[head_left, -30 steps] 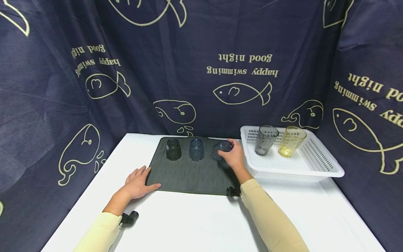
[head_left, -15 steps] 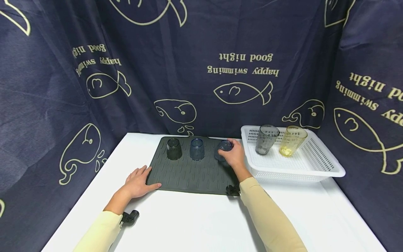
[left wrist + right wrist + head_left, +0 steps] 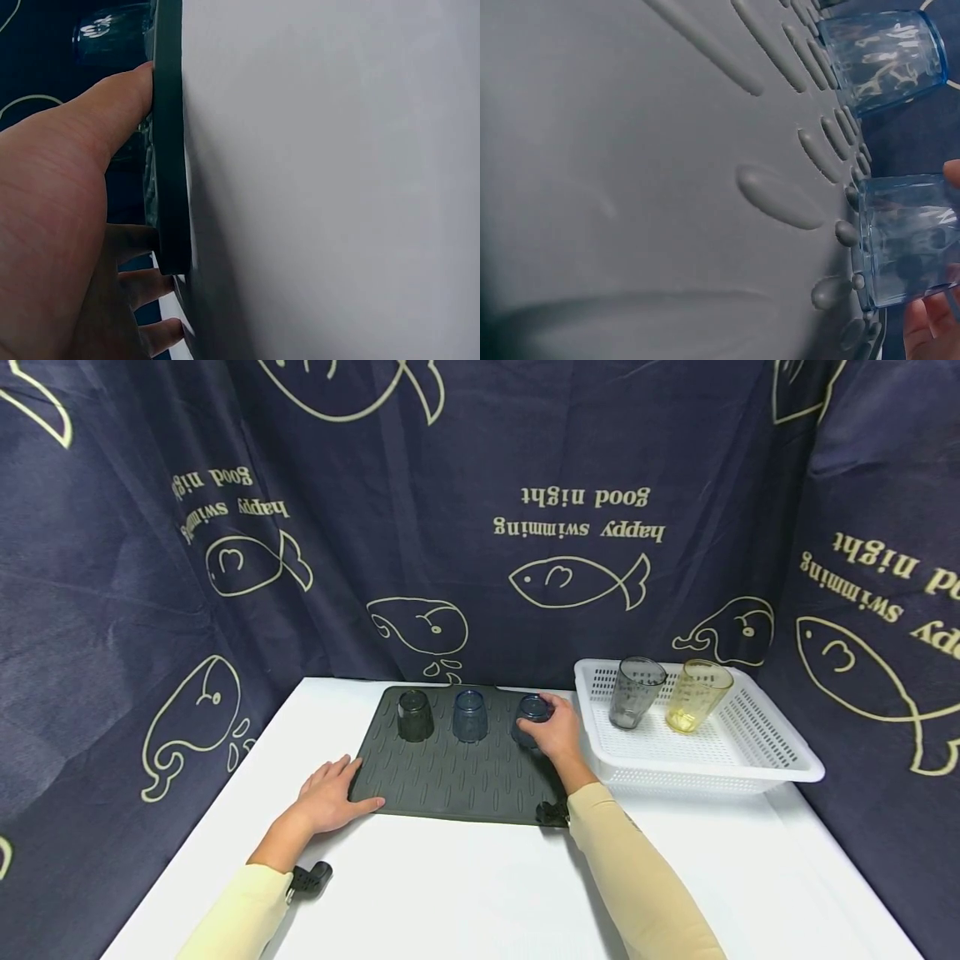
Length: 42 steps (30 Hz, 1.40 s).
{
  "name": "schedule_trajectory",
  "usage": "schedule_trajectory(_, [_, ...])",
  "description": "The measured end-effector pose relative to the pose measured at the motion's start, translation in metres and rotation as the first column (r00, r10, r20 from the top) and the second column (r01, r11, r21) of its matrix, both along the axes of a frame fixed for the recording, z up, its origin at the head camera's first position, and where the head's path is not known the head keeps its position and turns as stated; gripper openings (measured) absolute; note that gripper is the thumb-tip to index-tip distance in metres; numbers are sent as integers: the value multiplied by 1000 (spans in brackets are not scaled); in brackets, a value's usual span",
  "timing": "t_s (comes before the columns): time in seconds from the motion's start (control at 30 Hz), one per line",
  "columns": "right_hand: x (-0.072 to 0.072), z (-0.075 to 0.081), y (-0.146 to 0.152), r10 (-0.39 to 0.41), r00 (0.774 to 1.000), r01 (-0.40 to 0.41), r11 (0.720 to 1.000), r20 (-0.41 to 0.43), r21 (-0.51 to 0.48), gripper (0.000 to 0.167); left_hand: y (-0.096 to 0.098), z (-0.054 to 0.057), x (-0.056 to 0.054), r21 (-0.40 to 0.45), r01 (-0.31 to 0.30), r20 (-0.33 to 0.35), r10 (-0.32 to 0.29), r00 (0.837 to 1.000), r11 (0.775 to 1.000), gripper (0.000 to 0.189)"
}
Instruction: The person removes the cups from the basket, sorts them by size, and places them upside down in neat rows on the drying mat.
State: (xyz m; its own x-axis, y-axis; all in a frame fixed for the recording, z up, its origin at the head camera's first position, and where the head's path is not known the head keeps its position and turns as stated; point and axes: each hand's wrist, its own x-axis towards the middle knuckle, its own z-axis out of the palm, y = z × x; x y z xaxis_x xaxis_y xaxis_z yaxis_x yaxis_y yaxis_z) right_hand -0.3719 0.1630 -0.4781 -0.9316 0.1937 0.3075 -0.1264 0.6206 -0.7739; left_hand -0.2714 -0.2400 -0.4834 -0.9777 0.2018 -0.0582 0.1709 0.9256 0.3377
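From my seat, the right hand (image 3: 558, 731) has hold of the clear blue tumbler (image 3: 907, 240) — thumb on its near left side, fingers curled round the right and far side, close about its upper part. That tumbler is at the back right of the ribbed drying mat (image 3: 465, 785), long axis near vertical, wider end down. In the right wrist view its lower end meets the raised ridges, or comes so near that I cannot make out a gap. I judge everything turns on this: the glass sits between thumb and fingers, so a clean release would want them parting sideways without tipping it.

The second blue tumbler (image 3: 470, 718) stands just to its left, apart from it, with the black tumbler (image 3: 415, 718) farther left — one row along the back. My left hand (image 3: 330, 802) is the farther one, straight fingers spread on the mat's near left corner, gripping nothing. Right of the right hand, the white basket (image 3: 705, 771) bears the grey tall glass (image 3: 636, 693) and the amber tall glass (image 3: 697, 697).
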Motion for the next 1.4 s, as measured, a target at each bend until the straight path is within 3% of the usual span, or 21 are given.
schedule_trajectory(0.33, [-1,-3,-2,2,1000,0,997,16,-76,69,-1,1,1,3,-3,2,3,1000,1000,101])
schedule_trajectory(0.93, [5,-5,-3,4,999,0,994,34,-109,72,-1,-1,-1,-9,-8,8,9,1000,1000,102])
schedule_trajectory(1.23, [21,-4,-5,29,996,-6,964,81,-266,77,0,0,-1,-22,-7,-3,7,1000,1000,102])
schedule_trajectory(1.4, [35,-2,-6,33,999,-19,935,34,-355,75,1,0,0,-21,-4,-3,4,1000,1000,102])
